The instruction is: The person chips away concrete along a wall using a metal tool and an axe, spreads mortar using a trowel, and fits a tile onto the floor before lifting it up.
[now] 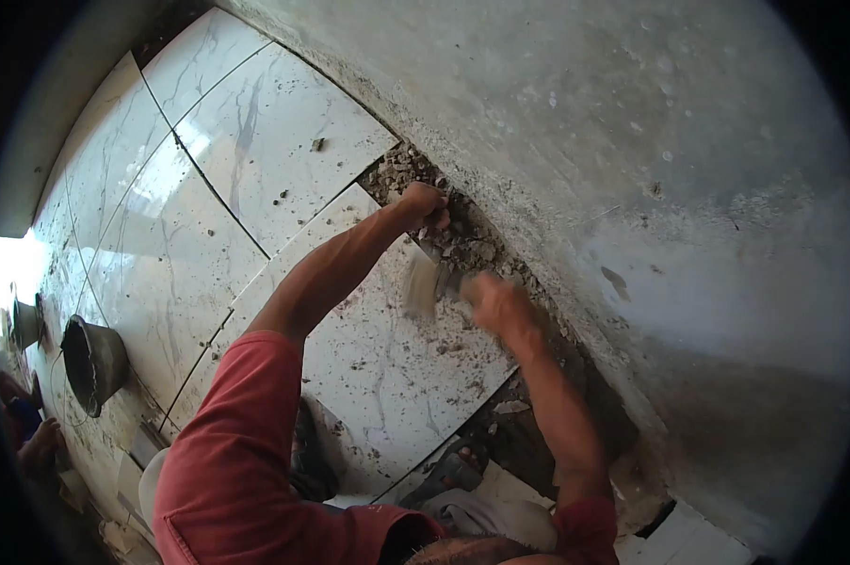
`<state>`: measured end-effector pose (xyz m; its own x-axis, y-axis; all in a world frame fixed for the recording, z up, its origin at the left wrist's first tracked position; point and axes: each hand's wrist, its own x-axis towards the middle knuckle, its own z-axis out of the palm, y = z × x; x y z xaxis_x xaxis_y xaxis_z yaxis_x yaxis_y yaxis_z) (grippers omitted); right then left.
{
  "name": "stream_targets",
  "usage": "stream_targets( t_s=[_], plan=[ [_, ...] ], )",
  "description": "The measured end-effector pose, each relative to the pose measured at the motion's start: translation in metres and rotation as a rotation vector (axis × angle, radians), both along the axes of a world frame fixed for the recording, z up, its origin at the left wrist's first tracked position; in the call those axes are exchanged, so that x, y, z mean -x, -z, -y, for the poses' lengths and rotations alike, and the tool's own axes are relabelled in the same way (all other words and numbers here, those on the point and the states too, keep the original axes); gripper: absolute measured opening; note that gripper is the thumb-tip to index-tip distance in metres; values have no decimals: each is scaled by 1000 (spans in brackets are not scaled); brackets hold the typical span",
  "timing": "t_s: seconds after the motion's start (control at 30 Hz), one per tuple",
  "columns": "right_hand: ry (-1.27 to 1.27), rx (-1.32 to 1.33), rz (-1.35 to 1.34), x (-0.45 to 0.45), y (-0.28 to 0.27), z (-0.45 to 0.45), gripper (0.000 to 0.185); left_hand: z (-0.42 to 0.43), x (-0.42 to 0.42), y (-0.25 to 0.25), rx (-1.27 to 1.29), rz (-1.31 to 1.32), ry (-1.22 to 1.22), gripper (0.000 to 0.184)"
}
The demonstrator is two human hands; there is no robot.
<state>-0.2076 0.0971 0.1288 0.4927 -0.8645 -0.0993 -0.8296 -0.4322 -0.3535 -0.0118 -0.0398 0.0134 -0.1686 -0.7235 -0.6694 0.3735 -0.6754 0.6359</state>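
My left hand is closed in a fist over the strip of broken mortar and rubble along the foot of the wall. Whatever it grips is hidden by the fingers. Below it, my right hand is wrapped round the short visible handle of a hammer. Motion smears the hammer head, which is over the edge of a white marbled floor tile. Crumbs of mortar and dust lie scattered across this tile.
A rough grey plastered wall rises on the right. More marbled tiles stretch away to the left. A black bucket stands on them at the left, with another bucket behind. Another person's hand shows at the far left.
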Motion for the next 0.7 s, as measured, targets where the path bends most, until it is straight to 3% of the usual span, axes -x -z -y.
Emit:
stream_targets(
  t_s=[0.13, 0.2, 0.23, 0.3, 0.33, 0.4, 0.47, 0.53, 0.6, 0.63, 0.67, 0.7],
  plan=[
    [-1, -69, -225, -2, -20, -25, 10, -3, -2, -2, -12, -1, 18, 9],
    [-325, -27, 293, -23, -32, -47, 19, -2, 5, -3, -38, 2, 17, 9],
    [-329, -31, 294, -22, -28, -44, 19, 2, 10, -4, -67, 14, -28, 9],
    [-556, 223, 297, -18, -10, -34, 17, 7, 10, -9, -92, 34, -65, 9],
    [-552, 223, 298, -10, -3, -19, 17, 6, 10, -13, -96, 60, -44, 10],
    [128, -63, -230, 2, -6, 17, 14, 5, 16, -16, -89, 81, -23, 12],
    [51, -43, -89, -8, -18, 13, 15, 12, 13, -11, 2, 220, 7, 14],
    [-5, -80, 27, -20, -42, -23, 16, 5, 14, 1, -47, 165, 41, 14],
    [-420, 157, 414, -34, -57, -37, 17, 11, 11, -4, -56, 118, 49, 14],
    [-522, 212, 461, -22, -37, -28, 17, 12, 13, -10, -53, 128, -17, 14],
    [-520, 212, 460, -9, -16, -13, 17, 7, 16, -15, -56, 134, -82, 14],
    [-183, 9, 185, 6, 1, 6, 13, 3, 18, -15, -55, 129, -78, 14]
  ],
)
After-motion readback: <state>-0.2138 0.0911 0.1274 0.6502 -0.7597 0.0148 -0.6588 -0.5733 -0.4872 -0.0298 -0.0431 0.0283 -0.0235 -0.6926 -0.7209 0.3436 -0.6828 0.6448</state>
